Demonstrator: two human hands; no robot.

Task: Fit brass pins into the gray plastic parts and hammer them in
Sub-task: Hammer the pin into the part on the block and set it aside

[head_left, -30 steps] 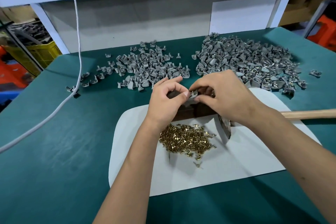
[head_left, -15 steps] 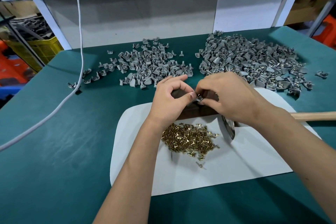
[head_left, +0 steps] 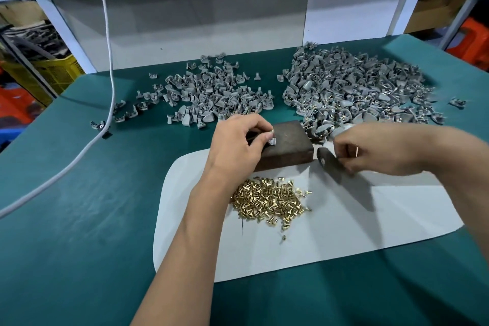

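My left hand [head_left: 238,145] pinches a gray plastic part [head_left: 272,140] with a brass pin in it and holds it on the dark block [head_left: 288,145]. My right hand [head_left: 375,151] is to the right of the block, blurred. Its fingers curl round the handle of the hammer just behind the metal head [head_left: 326,163], and the handle itself is hidden under the hand. A heap of loose brass pins [head_left: 270,201] lies on the white mat [head_left: 344,233] in front of the block.
Two heaps of gray parts lie on the green table: a smaller heap [head_left: 211,92] behind the left hand and a larger heap [head_left: 357,90] at the back right, reaching the block. A white cable [head_left: 105,61] hangs down at the left. A yellow crate [head_left: 53,71] stands beyond the table's left edge.
My right hand has left the part on the block and moved right to the hammer. The left hand still holds the part on the block.
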